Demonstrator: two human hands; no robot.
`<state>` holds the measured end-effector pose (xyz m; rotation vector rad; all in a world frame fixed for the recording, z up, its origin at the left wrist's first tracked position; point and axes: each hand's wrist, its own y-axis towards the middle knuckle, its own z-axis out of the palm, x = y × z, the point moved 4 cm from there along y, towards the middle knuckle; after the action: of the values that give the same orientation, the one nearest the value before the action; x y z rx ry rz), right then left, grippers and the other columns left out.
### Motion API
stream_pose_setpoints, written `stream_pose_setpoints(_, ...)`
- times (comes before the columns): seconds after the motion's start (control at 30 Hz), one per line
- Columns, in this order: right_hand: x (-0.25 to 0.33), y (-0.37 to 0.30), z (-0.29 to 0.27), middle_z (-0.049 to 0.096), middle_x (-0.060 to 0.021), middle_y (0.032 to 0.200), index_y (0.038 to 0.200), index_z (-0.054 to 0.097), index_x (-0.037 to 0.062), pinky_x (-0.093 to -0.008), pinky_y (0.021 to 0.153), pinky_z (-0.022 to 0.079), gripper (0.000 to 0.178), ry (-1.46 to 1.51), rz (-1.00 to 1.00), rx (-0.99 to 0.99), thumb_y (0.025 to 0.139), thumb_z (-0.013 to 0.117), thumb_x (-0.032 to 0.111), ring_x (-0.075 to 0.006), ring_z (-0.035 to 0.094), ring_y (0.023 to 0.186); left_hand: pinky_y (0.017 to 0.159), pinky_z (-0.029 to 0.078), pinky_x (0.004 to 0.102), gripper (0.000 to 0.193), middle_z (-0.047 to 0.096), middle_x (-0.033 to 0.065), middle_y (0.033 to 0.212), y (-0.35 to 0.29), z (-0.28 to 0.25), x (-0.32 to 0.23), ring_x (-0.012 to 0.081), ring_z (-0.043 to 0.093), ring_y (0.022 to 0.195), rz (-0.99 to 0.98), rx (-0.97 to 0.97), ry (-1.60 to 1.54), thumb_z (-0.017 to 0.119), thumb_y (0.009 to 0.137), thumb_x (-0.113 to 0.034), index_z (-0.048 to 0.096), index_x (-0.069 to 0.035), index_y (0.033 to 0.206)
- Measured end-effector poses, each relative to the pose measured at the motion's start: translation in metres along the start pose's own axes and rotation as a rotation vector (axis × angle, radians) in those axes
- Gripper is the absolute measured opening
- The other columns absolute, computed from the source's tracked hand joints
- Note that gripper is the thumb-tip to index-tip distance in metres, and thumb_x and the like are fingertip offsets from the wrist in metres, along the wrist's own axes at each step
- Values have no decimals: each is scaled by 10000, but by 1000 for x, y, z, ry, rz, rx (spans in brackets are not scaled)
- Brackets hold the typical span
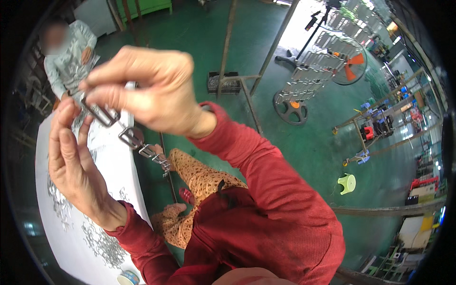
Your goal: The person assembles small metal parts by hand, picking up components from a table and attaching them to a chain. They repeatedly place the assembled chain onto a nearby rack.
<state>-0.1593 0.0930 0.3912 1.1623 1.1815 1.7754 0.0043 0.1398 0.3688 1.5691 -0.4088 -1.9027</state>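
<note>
My right hand (154, 92) is raised in front of me, its thumb and forefinger pinched on the top end of a string of metal wire links (130, 137). The rectangular links hang joined one below another, slanting down toward my lap. Just left of it my left hand (73, 166) is held up with the fingers stretched and the palm facing the links. Its fingertips come close to the top link; whether they touch it I cannot tell. Below, small metal pieces (102, 242) lie in loose piles on the white tabletop (118, 166).
A cup-like tub (127, 278) stands at the table's near edge. Across the table sits another person (71, 52). To the right are metal posts (228, 42), a black crate (223, 84) of small parts, a rack of hanging metal pieces (308, 80), an orange-bladed fan (351, 66) and a green stool (346, 184).
</note>
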Motion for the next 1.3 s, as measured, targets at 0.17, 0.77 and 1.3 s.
stream_pose_setpoints(0.17,45,58,-64,666,-97,789,901,645,-35,-219,514,494,127,-41,125,19,775,664,-34,-111,619,633,806,464,263,221,628,50,974,-25,-27,98,104,568,867,-305,169,216,599,888,-123,625,-3,1072)
stream_pose_setpoints(0.77,161,161,-290,639,-18,798,943,649,16,-201,606,434,186,-1024,95,-406,794,691,119,-83,562,677,734,410,273,278,581,-9,1071,-197,-184,290,109,516,924,-1101,457,481,591,888,-181,586,-108,1156)
stream_pose_setpoints(1.3,176,263,-324,594,-10,710,840,644,26,-213,486,372,135,-1034,-63,-398,759,676,129,-76,497,566,560,353,212,288,441,-46,720,-198,-192,292,76,386,616,-1027,423,534,607,852,-100,598,-43,1134)
